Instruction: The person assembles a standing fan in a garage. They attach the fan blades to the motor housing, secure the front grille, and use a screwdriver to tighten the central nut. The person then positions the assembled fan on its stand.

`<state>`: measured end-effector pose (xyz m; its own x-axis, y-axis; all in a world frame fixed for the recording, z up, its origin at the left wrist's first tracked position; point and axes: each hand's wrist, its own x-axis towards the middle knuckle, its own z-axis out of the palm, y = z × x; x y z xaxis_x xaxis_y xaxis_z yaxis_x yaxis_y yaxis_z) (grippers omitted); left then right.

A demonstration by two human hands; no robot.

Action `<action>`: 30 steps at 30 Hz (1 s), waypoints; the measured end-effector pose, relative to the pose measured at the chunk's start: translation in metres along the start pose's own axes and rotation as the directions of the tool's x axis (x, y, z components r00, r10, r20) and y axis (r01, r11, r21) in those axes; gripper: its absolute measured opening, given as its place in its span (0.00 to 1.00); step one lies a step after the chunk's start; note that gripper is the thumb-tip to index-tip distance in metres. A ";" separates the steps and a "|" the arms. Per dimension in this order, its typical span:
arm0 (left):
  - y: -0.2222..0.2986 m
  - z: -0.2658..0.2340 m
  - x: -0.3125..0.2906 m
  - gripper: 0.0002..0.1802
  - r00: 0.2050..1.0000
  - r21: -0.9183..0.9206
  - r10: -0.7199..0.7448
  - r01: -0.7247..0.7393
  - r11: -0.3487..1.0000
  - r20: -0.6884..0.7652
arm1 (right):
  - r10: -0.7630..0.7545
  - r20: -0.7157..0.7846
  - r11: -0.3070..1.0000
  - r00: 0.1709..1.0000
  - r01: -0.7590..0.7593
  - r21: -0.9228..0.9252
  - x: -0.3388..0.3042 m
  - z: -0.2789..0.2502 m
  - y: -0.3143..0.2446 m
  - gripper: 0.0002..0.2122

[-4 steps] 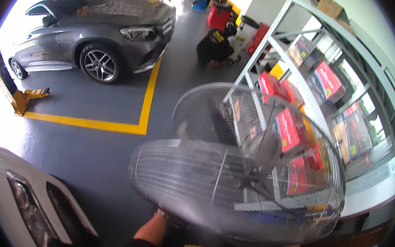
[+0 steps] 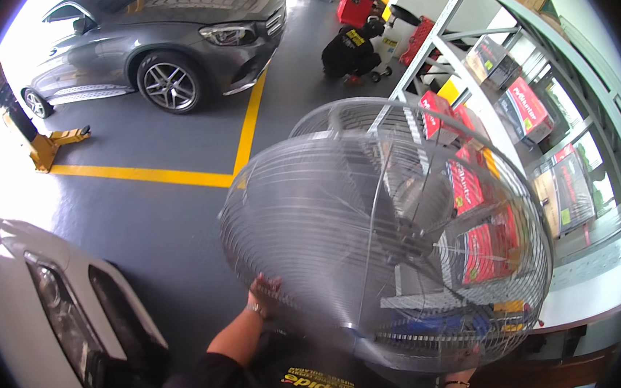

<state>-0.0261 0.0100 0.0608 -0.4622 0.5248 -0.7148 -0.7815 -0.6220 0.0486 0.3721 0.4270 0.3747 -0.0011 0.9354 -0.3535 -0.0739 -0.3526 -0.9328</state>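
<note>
A large round fan (image 2: pixel 303 194) with a grey wire guard fills the middle of the view in front of my body. Behind its front rim rises a second, rear wire ring (image 2: pixel 358 103). Through the wires shows the dark hub (image 2: pixel 412 233), right of centre. My left hand (image 2: pixel 266 292) is closed on the guard's lower left edge, a watch on its wrist. At the lower right edge my right hand (image 2: pixel 468 360) also grips the guard, its fingers partly hidden by the wires. Motion smears parts of the guard.
Right of the fan stands a grey metal rack (image 2: pixel 450 19) with red and grey boxes (image 2: pixel 527 115). A light-coloured car (image 2: pixel 62 286) is close at left, a dark grey car (image 2: pixel 166 30) beyond. A person (image 2: pixel 350 51) crouches near red equipment (image 2: pixel 354 8). A yellow lift arm (image 2: pixel 62 140) lies by yellow floor lines.
The fan's front guard has tipped to face me more squarely, its upper left rim rising. Both hands show more fully. The surroundings have shifted a little rightward.
</note>
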 end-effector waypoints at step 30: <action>-0.290 0.027 -0.208 0.39 0.953 0.026 0.052 -0.062 0.998 0.298 | -0.691 0.462 0.668 0.556 0.735 0.117 -0.091 -0.425 -0.165 0.21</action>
<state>0.2853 0.0973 0.2144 -0.6058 0.6412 -0.4711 -0.7619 -0.6380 0.1113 0.8084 0.3888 0.5310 -0.4099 0.7752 0.4806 -0.1665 0.4545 -0.8751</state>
